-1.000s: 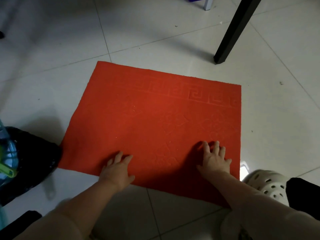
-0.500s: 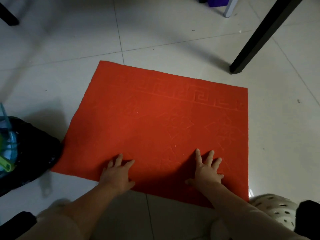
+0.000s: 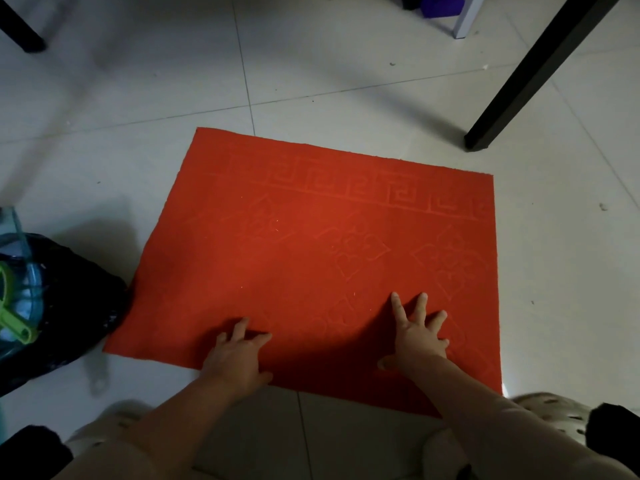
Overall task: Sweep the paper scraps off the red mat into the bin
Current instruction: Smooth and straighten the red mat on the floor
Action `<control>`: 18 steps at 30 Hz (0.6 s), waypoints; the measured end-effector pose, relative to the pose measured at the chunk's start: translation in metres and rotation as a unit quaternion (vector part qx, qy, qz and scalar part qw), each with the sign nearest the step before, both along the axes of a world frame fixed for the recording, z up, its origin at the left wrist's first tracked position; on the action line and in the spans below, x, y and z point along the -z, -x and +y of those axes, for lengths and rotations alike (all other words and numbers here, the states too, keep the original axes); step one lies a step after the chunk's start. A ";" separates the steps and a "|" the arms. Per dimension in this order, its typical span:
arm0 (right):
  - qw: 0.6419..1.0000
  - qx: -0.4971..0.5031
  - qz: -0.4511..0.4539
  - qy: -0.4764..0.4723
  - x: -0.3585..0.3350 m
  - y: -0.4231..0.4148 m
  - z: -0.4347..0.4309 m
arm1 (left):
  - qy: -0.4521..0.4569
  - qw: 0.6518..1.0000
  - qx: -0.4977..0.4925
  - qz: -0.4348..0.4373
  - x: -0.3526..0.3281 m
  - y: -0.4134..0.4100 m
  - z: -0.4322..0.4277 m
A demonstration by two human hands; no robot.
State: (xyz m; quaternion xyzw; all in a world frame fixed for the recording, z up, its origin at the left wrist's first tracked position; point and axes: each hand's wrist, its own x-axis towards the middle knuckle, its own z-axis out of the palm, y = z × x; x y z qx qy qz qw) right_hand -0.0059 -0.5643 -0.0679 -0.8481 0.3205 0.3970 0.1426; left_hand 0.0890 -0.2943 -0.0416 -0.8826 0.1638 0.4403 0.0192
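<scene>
Left clog [image 3: 110,426]: a pale perforated shoe is peeking out at 7 o'clock along the bottom edge, mostly hidden behind the forearm.
Right clog [image 3: 550,412]: its twin is showing at 5 o'clock, just off the mat's near right corner.
Left hand [image 3: 235,356]: it is lying palm down across the mat's near border at 6 o'clock, fingers released and spread, grasping nothing.
Right hand [image 3: 417,336]: it is pressing flat on the mat at 5 o'clock, fingers splayed wide and straight, grasping nothing.
Red mat [image 3: 311,244]: it is lying flat on the tiles, filling the middle of the view, with an embossed key-pattern band running along its far edge.
Paper scraps [image 3: 277,222]: only a few tiny pale flecks are showing on the mat, one toward 11 o'clock from the right hand; they are too small to tell as paper.
Bin [image 3: 72,292]: lined with a black bag, it is sitting at 9 o'clock beside the mat's near left corner; whether they are touching cannot be told. Blue plastic and a green piece are lying inside.
Floor [image 3: 156,109]: pale tiles are spreading around everything.
Table leg [image 3: 533,77]: a black leg is standing at 1 o'clock, apart from the mat's far right corner.
Second leg [image 3: 20,29]: another black leg is standing at 11 o'clock, well apart.
</scene>
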 end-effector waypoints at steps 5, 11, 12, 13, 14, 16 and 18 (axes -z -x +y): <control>0.999 -0.019 -0.021 -0.021 -0.001 0.003 0.001 | 0.004 1.000 0.004 0.000 -0.003 0.003 0.008; 0.998 -0.043 -0.029 -0.031 -0.003 -0.016 -0.007 | -0.009 1.000 0.005 0.002 -0.004 0.008 0.010; 0.998 -0.052 -0.032 -0.032 -0.004 -0.021 -0.010 | -0.009 1.000 0.004 -0.001 -0.003 0.008 0.010; 0.997 -0.060 -0.034 -0.032 -0.004 -0.026 -0.013 | -0.009 1.000 -0.001 -0.005 -0.002 0.008 0.011; 0.997 -0.067 -0.035 -0.032 -0.005 -0.031 -0.015 | -0.007 1.000 -0.006 -0.009 -0.001 0.009 0.011; 0.996 -0.079 -0.034 -0.033 -0.005 -0.041 -0.019 | -0.002 1.000 -0.012 -0.026 0.003 0.011 0.012; 0.995 -0.086 -0.030 -0.034 -0.004 -0.049 -0.020 | 0.003 0.998 -0.036 -0.044 0.007 0.010 0.014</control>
